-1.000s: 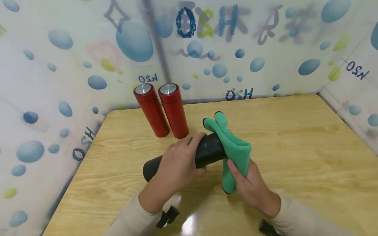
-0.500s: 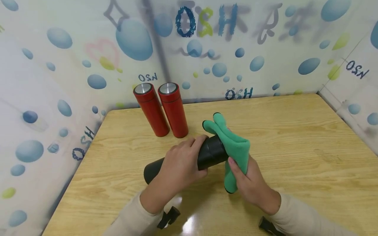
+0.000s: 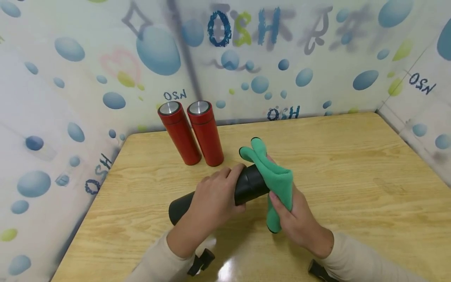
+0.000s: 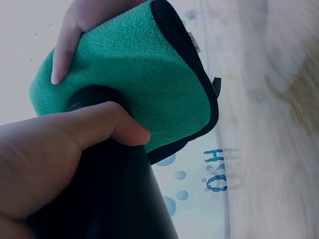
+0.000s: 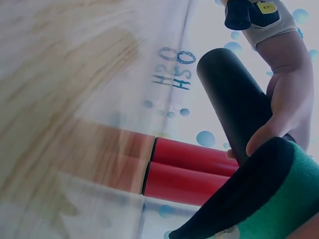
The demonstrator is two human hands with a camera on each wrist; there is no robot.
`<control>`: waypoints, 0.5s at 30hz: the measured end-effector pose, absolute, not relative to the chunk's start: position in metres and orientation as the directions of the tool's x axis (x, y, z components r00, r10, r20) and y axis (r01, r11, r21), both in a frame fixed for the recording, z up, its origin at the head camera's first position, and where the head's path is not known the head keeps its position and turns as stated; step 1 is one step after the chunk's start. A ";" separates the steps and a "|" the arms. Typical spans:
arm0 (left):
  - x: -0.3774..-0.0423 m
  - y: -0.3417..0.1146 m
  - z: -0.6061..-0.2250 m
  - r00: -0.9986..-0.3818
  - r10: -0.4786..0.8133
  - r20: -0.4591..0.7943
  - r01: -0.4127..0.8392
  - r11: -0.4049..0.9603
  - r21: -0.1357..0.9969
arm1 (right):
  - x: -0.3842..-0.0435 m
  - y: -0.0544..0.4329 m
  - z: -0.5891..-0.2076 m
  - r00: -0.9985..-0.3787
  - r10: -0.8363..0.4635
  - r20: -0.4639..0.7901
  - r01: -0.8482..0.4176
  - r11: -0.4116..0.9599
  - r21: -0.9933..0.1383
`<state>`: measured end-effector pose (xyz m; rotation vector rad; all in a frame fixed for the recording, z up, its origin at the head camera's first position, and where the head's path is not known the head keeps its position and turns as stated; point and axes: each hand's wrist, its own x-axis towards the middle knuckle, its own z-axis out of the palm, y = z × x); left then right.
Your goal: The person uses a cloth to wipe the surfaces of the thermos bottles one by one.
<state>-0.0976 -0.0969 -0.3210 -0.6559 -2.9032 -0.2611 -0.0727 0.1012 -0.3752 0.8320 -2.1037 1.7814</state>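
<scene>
A black thermos bottle lies tilted above the table, gripped round its body by my left hand. A green cloth with black edging covers the bottle's right end, its lid end. My right hand holds the cloth against that end, thumb on the near side and a fingertip showing behind. In the left wrist view the cloth spreads flat over the lid, and my left thumb lies across the bottle. The right wrist view shows the bottle's bare base end.
Two red thermos bottles with silver lid tops stand side by side at the back left of the wooden table. A wall with blue bubble prints rises behind the table. Black wrist mounts sit at both sleeves.
The hands, bottle and cloth keep nearly the same pose. The cloth and right hand have shifted slightly left, and the head view has tilted a little.
</scene>
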 end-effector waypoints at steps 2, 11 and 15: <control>-0.097 -0.097 -0.321 -0.891 0.413 0.189 0.440 0.888 0.132 | -0.073 0.102 -0.377 -0.812 -0.236 0.533 -0.566 0.101 -0.818; -0.097 -0.100 -0.318 -0.903 0.392 0.173 0.418 0.896 0.152 | -0.071 0.100 -0.377 -0.815 -0.241 0.527 -0.557 0.075 -0.827; -0.097 -0.100 -0.319 -0.905 0.398 0.154 0.421 0.891 0.172 | -0.071 0.100 -0.378 -0.808 -0.239 0.538 -0.566 0.064 -0.822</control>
